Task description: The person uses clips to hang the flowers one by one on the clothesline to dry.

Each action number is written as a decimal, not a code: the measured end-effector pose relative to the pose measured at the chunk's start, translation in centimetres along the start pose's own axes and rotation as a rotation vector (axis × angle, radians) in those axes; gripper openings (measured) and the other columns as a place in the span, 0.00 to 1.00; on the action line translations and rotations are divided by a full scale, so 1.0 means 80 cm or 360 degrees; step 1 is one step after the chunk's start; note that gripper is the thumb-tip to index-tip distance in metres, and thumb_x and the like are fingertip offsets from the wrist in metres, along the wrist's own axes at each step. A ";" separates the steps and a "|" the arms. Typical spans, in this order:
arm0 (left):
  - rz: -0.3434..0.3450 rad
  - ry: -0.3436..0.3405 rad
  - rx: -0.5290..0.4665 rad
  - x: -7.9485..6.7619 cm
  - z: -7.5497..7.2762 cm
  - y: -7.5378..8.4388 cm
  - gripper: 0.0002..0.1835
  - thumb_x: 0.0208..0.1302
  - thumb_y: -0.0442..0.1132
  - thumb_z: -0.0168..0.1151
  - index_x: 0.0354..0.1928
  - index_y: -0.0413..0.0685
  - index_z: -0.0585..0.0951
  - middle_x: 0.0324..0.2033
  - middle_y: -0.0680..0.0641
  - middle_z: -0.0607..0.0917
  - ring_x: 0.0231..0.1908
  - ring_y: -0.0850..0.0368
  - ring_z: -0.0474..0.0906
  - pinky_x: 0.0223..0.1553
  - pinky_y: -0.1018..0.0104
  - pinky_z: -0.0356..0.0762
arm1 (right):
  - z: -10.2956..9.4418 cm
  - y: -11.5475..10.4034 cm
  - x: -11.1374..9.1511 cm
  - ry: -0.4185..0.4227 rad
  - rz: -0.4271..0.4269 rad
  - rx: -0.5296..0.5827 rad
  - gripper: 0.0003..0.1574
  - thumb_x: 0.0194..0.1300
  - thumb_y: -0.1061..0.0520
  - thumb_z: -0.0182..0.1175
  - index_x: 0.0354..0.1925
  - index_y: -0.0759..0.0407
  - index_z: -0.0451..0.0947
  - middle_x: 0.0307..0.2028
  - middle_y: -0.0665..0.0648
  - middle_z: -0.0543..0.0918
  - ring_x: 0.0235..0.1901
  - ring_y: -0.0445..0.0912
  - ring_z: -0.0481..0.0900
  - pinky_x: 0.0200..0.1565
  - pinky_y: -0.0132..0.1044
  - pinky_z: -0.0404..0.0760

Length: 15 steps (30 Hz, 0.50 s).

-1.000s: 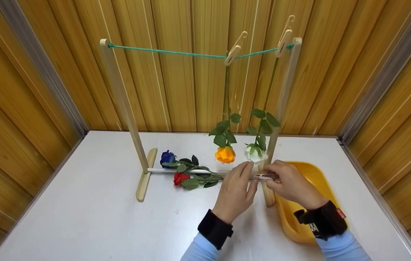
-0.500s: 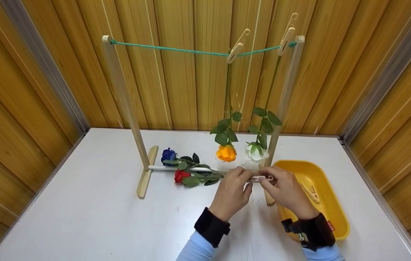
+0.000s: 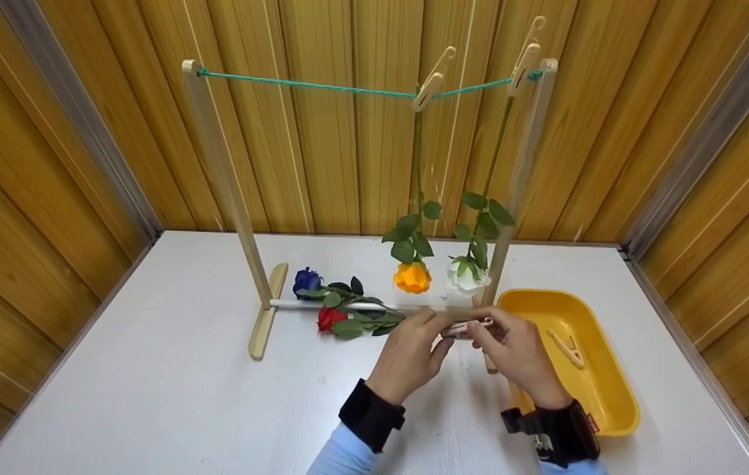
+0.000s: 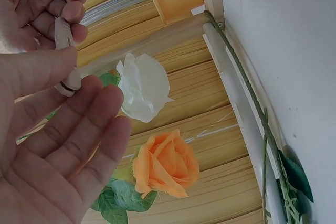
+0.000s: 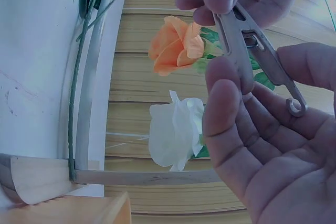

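As a person worked over a white table (image 3: 150, 382), both hands met on one pale clothespin (image 5: 235, 51), held in front of a wooden rack (image 3: 231, 191), near the foot of its right-hand post. The left hand (image 3: 407, 359) pinched one end between thumb and fingers; the right hand (image 3: 516, 356) pinched the hooked end, its thumb on one arm of the pin and a fingertip on the other (a small metal spring showed between the arms).

Behind the hands, an orange rose (image 3: 412, 278) and a white rose (image 3: 468, 277) hung head down, each stem clipped by its own peg to a green cord (image 3: 321, 86) strung across the rack's top. A blue rose (image 3: 307, 282) and a red rose (image 3: 330, 320) lay by the rack's lower bar, their blooms to the left and their stems running toward the hands. At the right sat a yellow tray (image 3: 602, 392) with a second clothespin (image 3: 575, 359) inside. Wood-patterned panels (image 3: 321, 165) rose behind everything.
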<state>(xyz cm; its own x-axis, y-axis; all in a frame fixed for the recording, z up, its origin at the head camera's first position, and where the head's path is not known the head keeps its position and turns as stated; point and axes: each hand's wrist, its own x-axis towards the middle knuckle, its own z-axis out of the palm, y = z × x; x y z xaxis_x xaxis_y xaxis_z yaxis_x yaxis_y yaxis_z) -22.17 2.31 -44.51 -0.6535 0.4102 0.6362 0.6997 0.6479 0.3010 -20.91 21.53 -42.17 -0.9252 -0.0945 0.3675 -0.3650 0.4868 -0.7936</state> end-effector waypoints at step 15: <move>-0.0056 -0.0033 -0.0051 -0.001 -0.002 0.002 0.05 0.66 0.36 0.71 0.40 0.48 0.84 0.34 0.52 0.84 0.33 0.59 0.79 0.37 0.71 0.77 | 0.006 -0.001 -0.003 0.0100 -0.0069 0.0080 0.15 0.65 0.69 0.68 0.51 0.67 0.84 0.41 0.60 0.88 0.35 0.43 0.84 0.38 0.25 0.82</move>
<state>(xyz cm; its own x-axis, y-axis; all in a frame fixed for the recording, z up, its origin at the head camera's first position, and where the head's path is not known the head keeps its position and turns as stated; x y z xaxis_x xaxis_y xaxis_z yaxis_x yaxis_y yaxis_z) -21.97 2.28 -44.38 -0.6834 0.4007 0.6102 0.6848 0.6416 0.3456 -20.71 21.09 -42.45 -0.9007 -0.0592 0.4303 -0.4106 0.4392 -0.7991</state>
